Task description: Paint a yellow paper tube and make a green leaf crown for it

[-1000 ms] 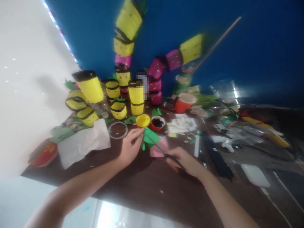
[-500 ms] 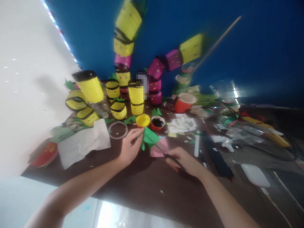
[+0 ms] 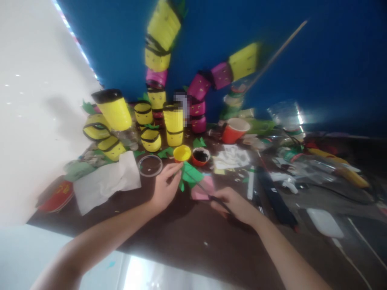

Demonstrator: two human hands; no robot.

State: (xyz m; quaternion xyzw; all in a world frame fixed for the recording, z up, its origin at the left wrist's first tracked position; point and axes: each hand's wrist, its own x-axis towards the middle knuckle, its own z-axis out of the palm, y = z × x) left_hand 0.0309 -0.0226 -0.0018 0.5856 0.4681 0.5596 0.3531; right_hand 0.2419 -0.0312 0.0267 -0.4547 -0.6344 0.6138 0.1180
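My left hand [image 3: 167, 186] is closed, pinching a piece of green paper [image 3: 192, 175] by its left edge. In my closed right hand [image 3: 234, 204] are dark-handled scissors [image 3: 216, 199], their thin blades reaching up and left across the green paper. A pink paper square [image 3: 203, 189] lies on the table under the scissors. Just beyond the green paper stand a small cup of yellow paint [image 3: 182, 153] and a red cup with something dark inside [image 3: 200, 156]. A clear ring-shaped lid [image 3: 150, 165] lies left of my left hand.
Yellow cut bottles [image 3: 151, 139] with black rims crowd the back, with magenta ones [image 3: 198, 86] fixed on the blue wall. White tissue [image 3: 107, 181] lies left. A red paper cup [image 3: 235, 130], a black strip [image 3: 276, 197], plastic bottles [image 3: 320, 166] and a white charger [image 3: 325, 222] cover the right.
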